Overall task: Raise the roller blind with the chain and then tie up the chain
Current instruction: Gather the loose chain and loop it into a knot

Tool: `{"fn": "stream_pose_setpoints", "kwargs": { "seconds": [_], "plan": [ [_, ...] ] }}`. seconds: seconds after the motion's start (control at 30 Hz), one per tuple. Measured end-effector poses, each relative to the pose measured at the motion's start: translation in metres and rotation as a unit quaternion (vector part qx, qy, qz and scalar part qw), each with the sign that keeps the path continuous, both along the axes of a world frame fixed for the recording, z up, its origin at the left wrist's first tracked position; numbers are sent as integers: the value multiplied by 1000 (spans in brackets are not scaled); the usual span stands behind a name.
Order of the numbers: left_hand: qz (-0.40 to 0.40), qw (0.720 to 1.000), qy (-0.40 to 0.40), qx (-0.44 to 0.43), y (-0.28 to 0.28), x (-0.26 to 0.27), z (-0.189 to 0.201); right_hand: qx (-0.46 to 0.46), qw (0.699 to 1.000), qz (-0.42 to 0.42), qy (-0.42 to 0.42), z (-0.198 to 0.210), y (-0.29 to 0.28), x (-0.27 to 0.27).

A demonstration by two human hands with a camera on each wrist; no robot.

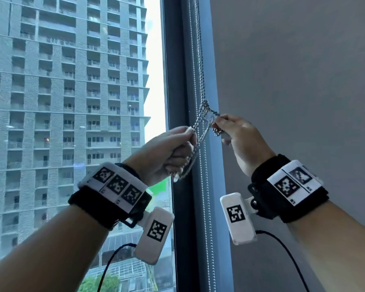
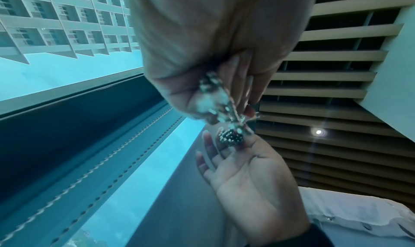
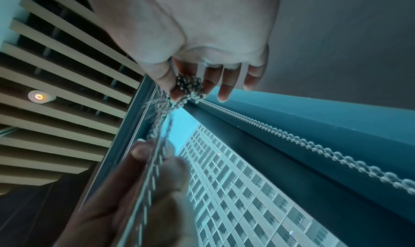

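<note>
A silver ball chain [image 1: 203,81] hangs down the dark window frame [image 1: 179,81] beside the grey wall. Part of it is gathered into a tangle [image 1: 207,108] at hand height. My left hand [image 1: 173,150] grips a looped bunch of chain in its curled fingers, just left of the frame. My right hand [image 1: 230,129] pinches a small clump of beads [image 1: 217,131] between thumb and forefinger, its other fingers spread. The wrist views show the same clump [image 3: 191,87] and the bunch [image 2: 215,100] in the left hand. The blind itself is out of view.
Two more chain strands [image 1: 207,207] run on down the frame below my hands. The window glass [image 1: 72,102] shows a tall apartment block outside. A grey wall [image 1: 293,81] fills the right. Overhead are ceiling slats [image 2: 325,73] with a round lamp [image 2: 318,132].
</note>
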State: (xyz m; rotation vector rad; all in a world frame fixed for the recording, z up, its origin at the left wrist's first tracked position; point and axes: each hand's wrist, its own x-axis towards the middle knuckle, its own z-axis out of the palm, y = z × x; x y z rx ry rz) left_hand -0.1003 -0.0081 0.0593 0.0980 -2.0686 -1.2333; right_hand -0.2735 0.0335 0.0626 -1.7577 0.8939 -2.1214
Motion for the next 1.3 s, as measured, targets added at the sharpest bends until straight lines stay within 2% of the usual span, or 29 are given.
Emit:
{"fn": "stream_pose_setpoints", "kwargs": {
  "seconds": [0.13, 0.23, 0.4, 0.63, 0.77, 0.87, 0.93, 0.97, 1.03, 1.07, 1.13, 1.2, 1.27, 1.3],
  "plan": [
    [44, 990, -134, -17, -4, 1, -17, -13, 1000, -3, 3, 1, -1, 0],
    [90, 979, -175, -60, -5, -5, -31, -16, 1000, -9, 17, -3, -7, 3],
    [150, 968, -174, -98, -3, -16, -43, -42, 999, 19, -1, -15, -16, 15],
    [157, 971, -137, -119, -2, -19, -44, -68, 995, 32, -62, -21, -14, 17],
    [165, 958, -185, -142, -6, -24, -57, -1, 993, 93, -79, -32, -15, 13],
    [179, 961, -168, -124, -14, -25, -71, 69, 987, 131, -60, -51, -21, 9],
    [204, 951, -171, -156, -20, -24, -71, 80, 989, 121, -30, -63, -27, 8],
    [231, 932, -189, -205, -22, -23, -69, 79, 991, 106, -16, -67, -30, 7],
    [311, 864, -206, -337, -23, -19, -61, 72, 995, 76, 4, -71, -33, 4],
    [355, 829, -178, -394, -23, -16, -56, 69, 996, 62, 10, -72, -33, 2],
    [424, 765, -64, -481, -20, -10, -43, 70, 997, 34, 29, -76, -31, 0],
    [427, 677, 5, -600, -16, -9, -32, 76, 996, 22, 50, -81, -28, 0],
    [370, 587, -31, -719, -13, -12, -23, 86, 994, 32, 61, -86, -27, 1],
    [335, 556, -81, -756, -11, -15, -18, 95, 992, 33, 70, -87, -26, 0]
  ]
}}
